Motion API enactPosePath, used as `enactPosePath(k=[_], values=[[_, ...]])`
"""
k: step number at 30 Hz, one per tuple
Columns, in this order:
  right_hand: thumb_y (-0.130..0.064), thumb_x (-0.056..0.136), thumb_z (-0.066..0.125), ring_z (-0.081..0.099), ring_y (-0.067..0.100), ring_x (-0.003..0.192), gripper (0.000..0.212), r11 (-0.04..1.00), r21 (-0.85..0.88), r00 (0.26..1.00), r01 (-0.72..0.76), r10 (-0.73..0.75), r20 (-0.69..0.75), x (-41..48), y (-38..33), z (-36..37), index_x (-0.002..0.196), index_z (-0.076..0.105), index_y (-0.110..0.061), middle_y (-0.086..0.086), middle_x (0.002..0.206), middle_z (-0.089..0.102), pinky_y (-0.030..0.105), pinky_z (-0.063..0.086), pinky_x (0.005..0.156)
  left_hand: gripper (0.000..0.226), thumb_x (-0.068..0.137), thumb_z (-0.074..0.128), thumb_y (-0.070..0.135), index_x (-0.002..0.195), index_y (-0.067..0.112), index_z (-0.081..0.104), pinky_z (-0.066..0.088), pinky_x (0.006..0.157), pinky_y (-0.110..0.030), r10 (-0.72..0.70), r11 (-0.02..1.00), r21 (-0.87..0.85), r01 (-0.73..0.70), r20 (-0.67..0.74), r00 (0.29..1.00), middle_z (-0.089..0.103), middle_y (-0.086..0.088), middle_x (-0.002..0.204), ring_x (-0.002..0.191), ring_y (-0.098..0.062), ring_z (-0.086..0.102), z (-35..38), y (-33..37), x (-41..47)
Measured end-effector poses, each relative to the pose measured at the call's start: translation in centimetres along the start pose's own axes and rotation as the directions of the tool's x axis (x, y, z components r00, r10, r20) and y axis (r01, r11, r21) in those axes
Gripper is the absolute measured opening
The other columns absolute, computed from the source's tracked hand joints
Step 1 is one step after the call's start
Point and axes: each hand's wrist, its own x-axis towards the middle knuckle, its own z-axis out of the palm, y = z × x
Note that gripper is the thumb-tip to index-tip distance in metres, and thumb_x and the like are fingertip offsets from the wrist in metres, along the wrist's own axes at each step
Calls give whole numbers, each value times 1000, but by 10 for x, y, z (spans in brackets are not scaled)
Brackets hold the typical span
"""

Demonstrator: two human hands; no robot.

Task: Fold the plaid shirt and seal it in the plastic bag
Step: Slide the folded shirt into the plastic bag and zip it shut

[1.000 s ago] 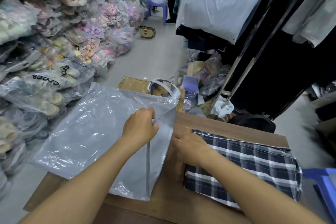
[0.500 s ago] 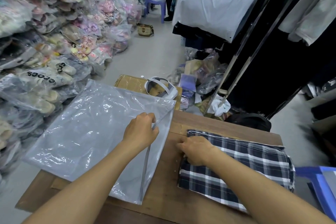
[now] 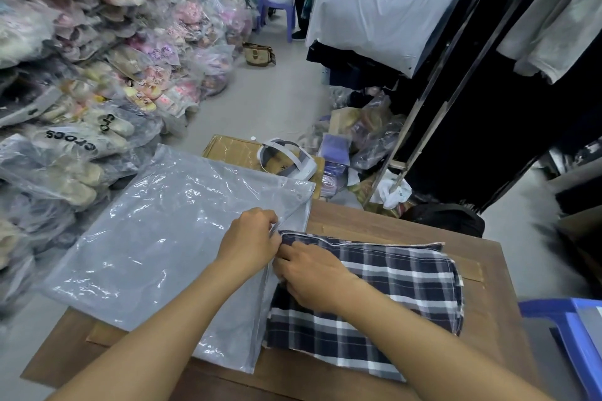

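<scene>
A folded navy-and-white plaid shirt (image 3: pixel 387 299) lies on the wooden table (image 3: pixel 384 221), right of a large clear grey plastic bag (image 3: pixel 153 244) that hangs over the table's left edge. My left hand (image 3: pixel 249 239) pinches the upper lip of the bag's open right-hand edge. My right hand (image 3: pixel 312 273) presses on the shirt's left end, which touches the bag's mouth. Whether any cloth is inside the bag is hidden by my hands.
Bagged slippers (image 3: pixel 97 81) are piled high on the left. A cardboard box (image 3: pixel 233 150) with a white headset (image 3: pixel 288 161) stands beyond the table. Dark clothes racks (image 3: pixel 488 75) fill the right. A blue plastic stool (image 3: pixel 573 335) sits at the lower right.
My right hand has slid the folded shirt leftward across the table up to the bag's opening. My left hand has kept its hold on the bag's edge.
</scene>
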Motion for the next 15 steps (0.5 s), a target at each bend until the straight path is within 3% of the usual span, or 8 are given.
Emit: enactPosePath(k=[3, 8, 11, 12, 13, 15], values=[[-10, 88, 61, 56, 33, 86, 21, 999, -38, 1000, -16, 16, -14, 10, 7, 12, 108, 62, -6, 13, 106, 62, 39, 33, 63, 18, 83, 60, 18, 96, 18, 72, 55, 78, -38, 11, 1000, -19, -10, 14, 1000, 70, -1, 93, 90, -25, 64, -2, -2, -1], [-7, 92, 52, 52, 32, 106, 35, 974, -97, 978, -205, 206, 4, 28, 8, 13, 126, 58, -6, 14, 129, 52, 39, 40, 79, 9, 78, 58, 17, 72, 21, 63, 52, 68, -33, 26, 999, -30, -25, 39, 999, 65, -1, 79, 80, -26, 61, -1, 4, -3], [3, 92, 45, 48, 30, 86, 26, 973, 52, 966, -224, 214, 145, 26, -2, 8, 113, 59, -1, 19, 122, 54, 37, 40, 60, 15, 80, 60, 17, 88, 17, 72, 55, 76, -38, 19, 999, -51, -17, 40, 999, 68, -3, 90, 87, -27, 63, -1, 8, -2], [4, 91, 45, 46, 29, 80, 25, 966, 136, 971, -218, 201, 127, 22, -1, 8, 110, 59, -2, 18, 117, 56, 37, 38, 54, 17, 80, 60, 17, 92, 17, 72, 55, 78, -39, 15, 998, -57, -13, 40, 999, 68, -4, 92, 89, -27, 63, 0, 9, -2], [2, 91, 47, 49, 30, 80, 25, 953, 222, 978, -206, 197, 62, 15, 4, 10, 111, 60, -5, 16, 115, 58, 38, 39, 54, 18, 81, 60, 17, 95, 16, 72, 55, 80, -40, 10, 998, -60, -7, 43, 999, 68, -4, 94, 90, -27, 63, 0, 9, -3], [-7, 92, 52, 59, 27, 94, 27, 904, 364, 954, -223, 280, -111, -1, 27, 14, 114, 65, -16, 5, 114, 63, 43, 50, 73, 18, 83, 61, 17, 98, 15, 70, 55, 80, -41, 1, 998, -63, 2, 52, 999, 68, -4, 96, 91, -27, 64, 3, 8, -4]])
